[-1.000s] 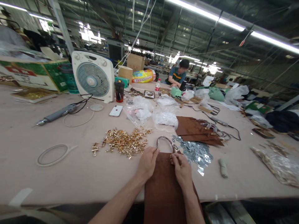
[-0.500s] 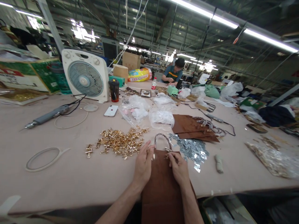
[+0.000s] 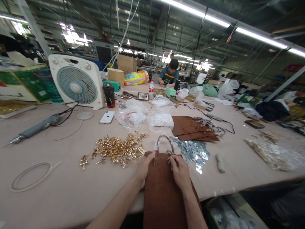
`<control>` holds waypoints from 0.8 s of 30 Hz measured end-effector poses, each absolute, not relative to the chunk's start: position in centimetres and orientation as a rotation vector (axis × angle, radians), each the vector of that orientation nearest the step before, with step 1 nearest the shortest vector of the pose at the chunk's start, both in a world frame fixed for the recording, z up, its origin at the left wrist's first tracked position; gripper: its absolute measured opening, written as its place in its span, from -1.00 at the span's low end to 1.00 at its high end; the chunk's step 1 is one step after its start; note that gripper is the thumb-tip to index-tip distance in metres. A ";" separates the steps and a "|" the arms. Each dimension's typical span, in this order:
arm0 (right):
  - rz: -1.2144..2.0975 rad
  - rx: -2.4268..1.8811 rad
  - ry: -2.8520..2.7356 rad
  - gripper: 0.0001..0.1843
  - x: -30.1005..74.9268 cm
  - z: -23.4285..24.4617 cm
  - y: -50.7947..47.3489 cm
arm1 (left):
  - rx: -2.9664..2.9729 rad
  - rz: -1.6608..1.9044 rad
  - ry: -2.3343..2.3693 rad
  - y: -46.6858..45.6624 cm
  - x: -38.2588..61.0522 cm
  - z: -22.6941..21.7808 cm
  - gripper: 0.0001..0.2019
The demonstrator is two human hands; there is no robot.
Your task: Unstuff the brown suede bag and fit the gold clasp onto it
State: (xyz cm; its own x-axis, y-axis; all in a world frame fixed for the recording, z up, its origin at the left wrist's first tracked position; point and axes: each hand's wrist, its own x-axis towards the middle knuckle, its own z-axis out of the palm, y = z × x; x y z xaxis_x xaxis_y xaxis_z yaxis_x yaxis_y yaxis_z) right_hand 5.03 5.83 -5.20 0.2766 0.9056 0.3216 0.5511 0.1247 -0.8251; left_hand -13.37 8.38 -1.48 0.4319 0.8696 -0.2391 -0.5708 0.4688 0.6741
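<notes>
A brown bag (image 3: 162, 194) with a curved handle (image 3: 163, 141) lies at the table's near edge and hangs over it. My left hand (image 3: 143, 168) grips the bag's top left edge, where a small gold tag (image 3: 141, 150) sticks out by my fingertips. My right hand (image 3: 179, 171) pinches the bag's top edge at the handle's right metal fitting (image 3: 169, 153). A heap of gold metal fittings (image 3: 114, 150) lies just left of the bag. Silver metal plates (image 3: 193, 152) are scattered just right of it.
A stack of brown bags (image 3: 190, 127), plastic bags of parts (image 3: 145, 116), a white phone (image 3: 107, 117), an electric screwdriver (image 3: 33, 128), a white fan (image 3: 76, 81) and a dark cup (image 3: 109, 94) sit farther back. A person in a green shirt (image 3: 168, 76) works at the far end.
My left hand has closed on the bag's top left edge and a gold tag now shows there. My view has shifted, so everything sits a little further left.
</notes>
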 end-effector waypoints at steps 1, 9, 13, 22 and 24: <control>0.429 -1.550 -1.393 -0.60 5.1 -5.2 5.9 | 0.518 0.935 0.616 8.5 -13.4 -1.4 -0.59; 0.501 -1.479 -1.542 -0.70 5.7 -4.8 5.1 | 0.355 0.765 0.525 9.4 -13.7 -1.8 -0.58; 0.481 -1.451 -1.649 -0.73 6.0 -5.0 4.7 | 0.350 0.762 0.551 9.4 -13.7 -1.8 -0.56; 0.281 -1.491 -1.744 -0.77 5.7 -5.7 4.9 | 0.353 0.820 0.585 9.2 -13.9 -2.1 -0.60; 0.258 -1.502 -1.768 -0.77 5.7 -5.7 5.1 | 0.363 0.825 0.601 9.3 -14.0 -2.3 -0.62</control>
